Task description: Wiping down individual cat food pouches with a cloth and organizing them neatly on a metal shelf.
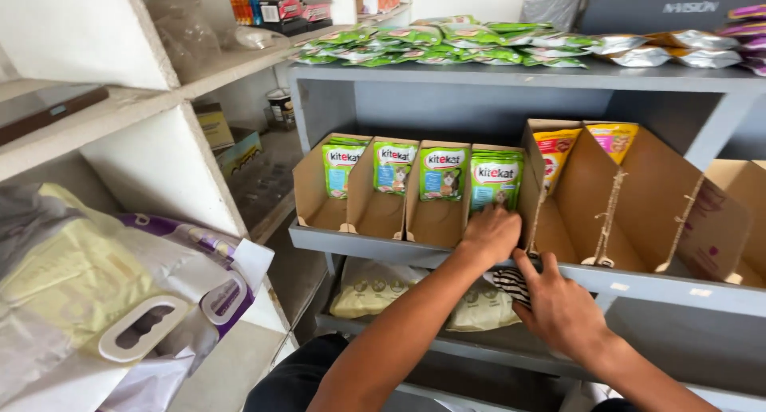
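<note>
The left hand (491, 232) is reaching into the fourth cardboard tray (477, 220) on the grey shelf (383, 248), its fingers curling against the foot of a green pet-food pouch (495, 178) standing upright at its 12 o'clock; whether they are actually gripping the pouch cannot be told. The right hand (561, 308), lying at 5 o'clock from the left, is closing its fingers on a black-and-white striped packet (511, 283) at the shelf's front edge. Three more green pouches (395, 166) are standing in trays toward 9 o'clock, and yellow pouches (556, 150) are standing toward 3 o'clock.
</note>
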